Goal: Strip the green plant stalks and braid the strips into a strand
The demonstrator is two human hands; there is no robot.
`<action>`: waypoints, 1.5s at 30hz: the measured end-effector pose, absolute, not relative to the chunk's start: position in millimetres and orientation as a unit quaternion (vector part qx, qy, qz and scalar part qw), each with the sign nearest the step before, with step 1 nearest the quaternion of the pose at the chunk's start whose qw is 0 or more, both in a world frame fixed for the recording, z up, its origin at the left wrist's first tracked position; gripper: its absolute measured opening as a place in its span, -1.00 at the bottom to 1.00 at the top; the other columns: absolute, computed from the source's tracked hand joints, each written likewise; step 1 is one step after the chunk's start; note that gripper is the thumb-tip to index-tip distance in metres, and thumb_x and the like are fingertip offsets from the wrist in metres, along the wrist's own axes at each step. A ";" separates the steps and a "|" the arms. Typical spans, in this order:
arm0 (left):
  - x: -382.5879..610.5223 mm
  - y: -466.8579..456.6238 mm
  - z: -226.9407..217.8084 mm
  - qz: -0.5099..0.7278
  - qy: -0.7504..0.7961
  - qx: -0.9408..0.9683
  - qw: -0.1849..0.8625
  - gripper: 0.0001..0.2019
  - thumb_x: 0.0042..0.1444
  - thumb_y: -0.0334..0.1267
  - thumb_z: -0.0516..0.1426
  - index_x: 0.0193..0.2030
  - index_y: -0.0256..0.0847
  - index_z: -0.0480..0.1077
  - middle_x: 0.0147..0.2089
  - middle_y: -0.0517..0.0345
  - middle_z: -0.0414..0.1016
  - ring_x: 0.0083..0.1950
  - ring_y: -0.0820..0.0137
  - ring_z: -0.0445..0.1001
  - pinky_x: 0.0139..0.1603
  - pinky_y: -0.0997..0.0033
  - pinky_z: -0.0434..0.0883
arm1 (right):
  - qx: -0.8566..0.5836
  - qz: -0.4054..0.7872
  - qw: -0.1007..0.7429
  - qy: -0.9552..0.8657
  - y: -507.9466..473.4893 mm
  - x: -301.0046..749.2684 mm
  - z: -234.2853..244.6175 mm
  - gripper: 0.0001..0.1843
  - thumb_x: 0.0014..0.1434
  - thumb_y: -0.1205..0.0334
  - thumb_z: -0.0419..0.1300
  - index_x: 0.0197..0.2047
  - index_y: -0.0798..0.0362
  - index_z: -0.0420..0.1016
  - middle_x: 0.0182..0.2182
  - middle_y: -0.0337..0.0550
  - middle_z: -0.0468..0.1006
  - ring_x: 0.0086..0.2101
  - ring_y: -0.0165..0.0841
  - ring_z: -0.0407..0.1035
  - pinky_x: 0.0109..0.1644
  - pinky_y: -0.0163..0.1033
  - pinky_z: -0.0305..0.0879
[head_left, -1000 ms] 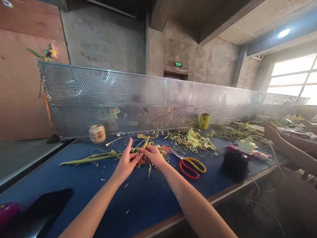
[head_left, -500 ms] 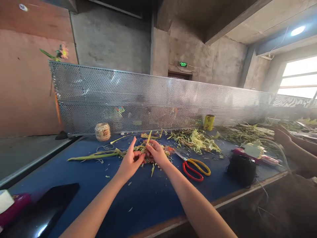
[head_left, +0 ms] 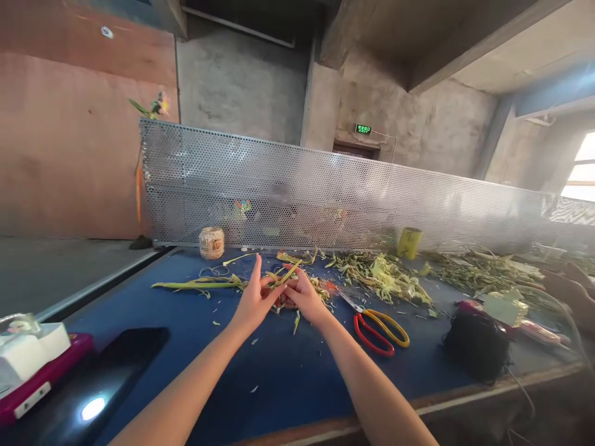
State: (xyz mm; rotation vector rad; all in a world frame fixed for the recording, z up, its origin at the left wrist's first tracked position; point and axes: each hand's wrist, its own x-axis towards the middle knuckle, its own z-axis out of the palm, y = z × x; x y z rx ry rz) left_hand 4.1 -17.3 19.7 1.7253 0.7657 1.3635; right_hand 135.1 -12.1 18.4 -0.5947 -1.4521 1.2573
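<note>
Stalk [head_left: 292, 271], pinched in the meeting fingers [head_left: 273, 297] of the left hand [head_left: 252, 303] and right hand [head_left: 307, 299]; scissors [head_left: 374, 332] lie right of the fingers, a jar [head_left: 211, 243] stands beyond them, leftward.

Yellow-green plant strip [head_left: 292, 271] — narrow, tilted up rightward, between left hand [head_left: 252, 301] and right hand [head_left: 307, 299]

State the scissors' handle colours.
One red handle, one yellow handle; best in the head view.

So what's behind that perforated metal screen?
Above the perforated metal screen, a concrete wall and lit exit sign show beyond. Blurred coloured patches show through its holes; I can't identify them, and the rest is covered.
</note>
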 end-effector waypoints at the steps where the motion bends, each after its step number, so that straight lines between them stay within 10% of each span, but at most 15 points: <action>1: 4.1 -16.4 19.3 0.538 0.297 0.677 0.405 -0.08 -0.01 -0.18 0.11 0.27 -0.12 -0.54 -0.21 0.09 0.42 -0.46 0.47 0.39 -0.41 0.39 0.38 | -0.256 0.525 0.534 -0.611 -12.0 134.9 17.7 -0.40 -0.09 0.15 0.21 -0.03 -0.02 0.00 -0.65 -0.44 0.28 -0.68 -0.54 0.14 -0.64 -0.45 -0.09; 11: -1.0 -10.6 18.7 0.564 0.318 0.651 0.397 -0.19 -0.06 -0.21 0.15 0.26 -0.17 -0.23 -0.30 0.15 0.34 -0.58 0.52 0.34 -0.55 0.46 0.34 | -0.315 0.514 0.493 -0.628 -8.8 133.4 11.5 -0.45 -0.07 0.03 0.15 -0.08 -0.01 -0.01 -0.70 -0.52 0.17 -0.73 -0.59 -0.08 -0.66 -0.44 -0.14; 17: -1.6 -6.8 12.8 0.573 0.312 0.638 0.409 -0.26 0.00 -0.20 0.10 0.26 -0.14 -0.22 -0.32 0.14 0.36 -0.67 0.56 0.28 -0.63 0.47 0.29 | -0.399 0.293 0.424 -0.758 -12.0 134.8 7.6 -0.79 0.07 0.06 0.02 -0.40 0.05 0.24 -0.64 -0.34 0.24 -0.61 -0.49 0.09 -0.54 -0.36 -0.04; 45: -5.4 -5.1 17.9 0.595 0.237 0.534 0.552 -0.22 -0.03 -0.17 0.15 0.26 -0.20 -0.20 -0.52 0.21 0.46 -0.74 0.58 0.21 -0.72 0.56 0.11 | -0.380 0.179 0.394 -0.818 -30.1 130.3 14.2 -0.62 0.15 0.15 -0.12 -0.66 0.06 0.06 -0.71 -0.33 0.10 -0.63 -0.50 0.03 -0.51 -0.35 -0.04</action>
